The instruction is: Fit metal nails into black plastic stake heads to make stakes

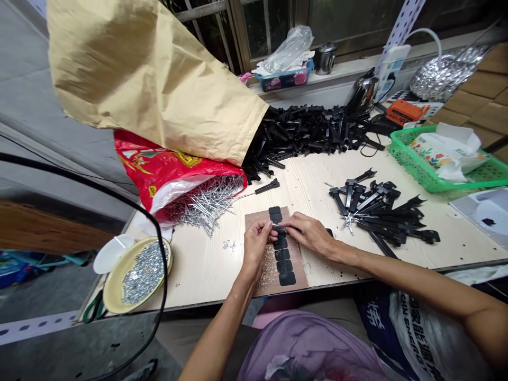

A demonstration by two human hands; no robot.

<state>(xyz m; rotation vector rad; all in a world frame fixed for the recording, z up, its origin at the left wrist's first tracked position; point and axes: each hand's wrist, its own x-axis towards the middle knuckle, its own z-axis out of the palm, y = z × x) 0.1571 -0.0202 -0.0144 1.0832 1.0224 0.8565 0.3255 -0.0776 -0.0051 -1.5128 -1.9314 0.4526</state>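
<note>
Over a brown board (262, 283) my left hand (257, 241) is closed in a pinch on a thin silvery metal pin (279, 226). From the other side my right hand (311, 233) pinches at the same pin, its fingertips close to the left ones. Beneath both hands a row of black rounded pads (283, 254) runs down the board, partly covered by the fingers. To the right of my right hand lies a loose pile of black plastic pieces (397, 217) with metal pins sticking out. One such piece (268, 186) lies alone beyond the board.
Metal pins (202, 203) spill from a red bag (159, 169). A large tan sack (159, 79) opens toward heaped black pieces (309, 127). A yellow bowl (109, 288) holds small metal parts at left, behind a black cable (162, 254). A green basket (416, 164) stands right.
</note>
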